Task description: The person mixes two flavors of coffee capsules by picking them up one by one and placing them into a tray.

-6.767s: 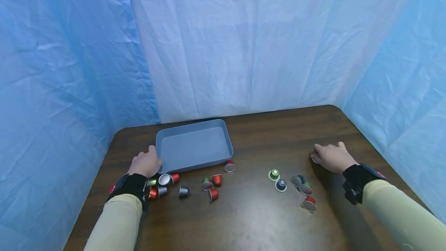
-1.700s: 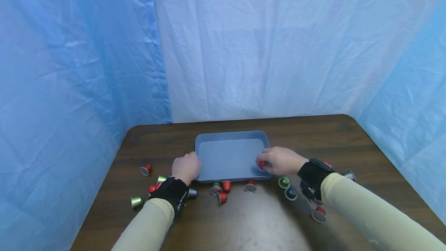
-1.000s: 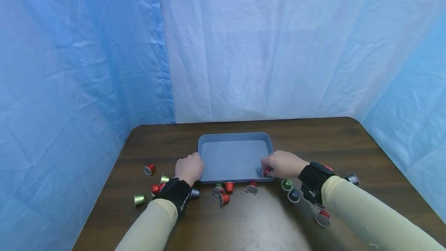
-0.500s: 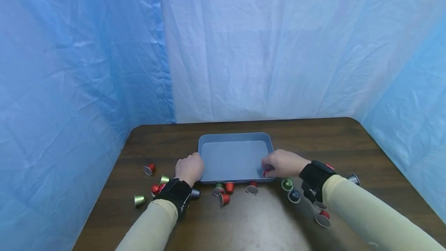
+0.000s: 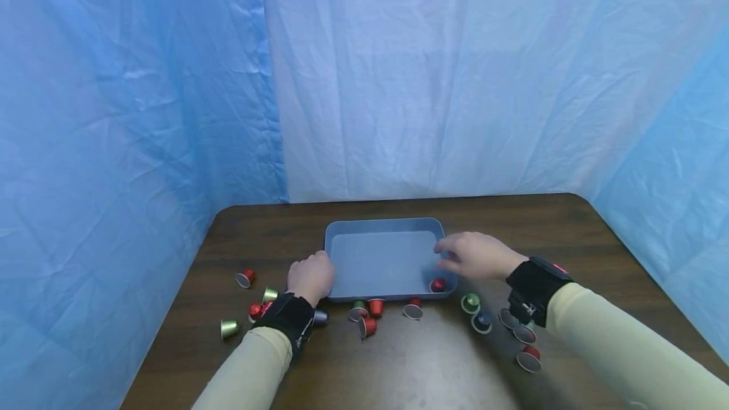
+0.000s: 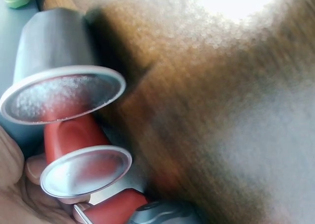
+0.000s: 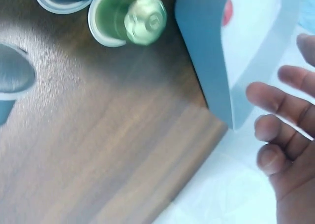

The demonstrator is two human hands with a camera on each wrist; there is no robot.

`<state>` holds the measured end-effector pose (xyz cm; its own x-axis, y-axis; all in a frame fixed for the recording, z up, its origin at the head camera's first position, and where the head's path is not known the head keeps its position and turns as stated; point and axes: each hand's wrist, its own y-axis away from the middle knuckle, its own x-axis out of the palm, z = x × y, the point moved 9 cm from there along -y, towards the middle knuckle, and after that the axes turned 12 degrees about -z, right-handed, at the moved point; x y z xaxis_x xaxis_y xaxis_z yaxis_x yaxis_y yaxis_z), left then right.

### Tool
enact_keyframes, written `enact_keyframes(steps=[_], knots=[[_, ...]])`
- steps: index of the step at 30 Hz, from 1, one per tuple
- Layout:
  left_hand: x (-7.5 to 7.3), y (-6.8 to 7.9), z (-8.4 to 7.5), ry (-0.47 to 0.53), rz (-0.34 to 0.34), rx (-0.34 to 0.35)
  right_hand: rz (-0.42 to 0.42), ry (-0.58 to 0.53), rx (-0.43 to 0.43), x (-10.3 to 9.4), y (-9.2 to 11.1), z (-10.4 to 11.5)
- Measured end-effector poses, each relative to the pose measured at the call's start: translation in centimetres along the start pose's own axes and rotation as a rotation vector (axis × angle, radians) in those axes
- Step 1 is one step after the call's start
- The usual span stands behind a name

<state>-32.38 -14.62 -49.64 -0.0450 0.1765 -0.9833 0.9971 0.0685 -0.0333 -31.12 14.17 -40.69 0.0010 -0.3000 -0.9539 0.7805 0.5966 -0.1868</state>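
My left hand (image 5: 310, 277) grips the left edge of the shallow blue-grey tray (image 5: 364, 226), its fingers mostly hidden in the head view. Close by it, in the left wrist view, are a silver-grey coffee capsule (image 6: 56, 42) and a red capsule (image 6: 74, 135); a fingertip shows beside the red one. Over the tray's right edge hovers my right hand (image 5: 478, 255), fingers spread and holding nothing. Below its fingertips a red coffee capsule (image 5: 438, 285) lies in the tray's front right corner. The right wrist view shows the loosely bent fingers (image 7: 268, 96) apart from the tray wall.
Red and green capsules (image 5: 376, 307) lie along the tray's front. To the left are a red capsule (image 5: 245, 278) and a gold-green one (image 5: 229, 328). A green capsule (image 5: 470, 303), a dark blue one (image 5: 481, 322) and several others lie at right. Blue curtains (image 5: 364, 81) enclose the table (image 5: 410, 372).
The tray and left hand have shifted right since the oldest frame. The right hand brought a red capsule to the tray, let go of it and has moved up and right, fingers spreading.
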Motion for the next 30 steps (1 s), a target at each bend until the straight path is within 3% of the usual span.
enact_keyframes(steps=[7,16,30], knots=[[-0.2,0.0,-0.1,-0.006,-0.003,-0.002,-0.013,0.009,0.059,-1.6,0.4,-1.2],[0.1,0.0,0.0,-0.011,-0.010,0.001,-0.028,0.033,0.075,-3.6,1.3,-2.2],[0.4,0.0,-0.3,-0.013,-0.015,0.016,0.015,0.052,0.149,-5.2,4.9,-5.3]])
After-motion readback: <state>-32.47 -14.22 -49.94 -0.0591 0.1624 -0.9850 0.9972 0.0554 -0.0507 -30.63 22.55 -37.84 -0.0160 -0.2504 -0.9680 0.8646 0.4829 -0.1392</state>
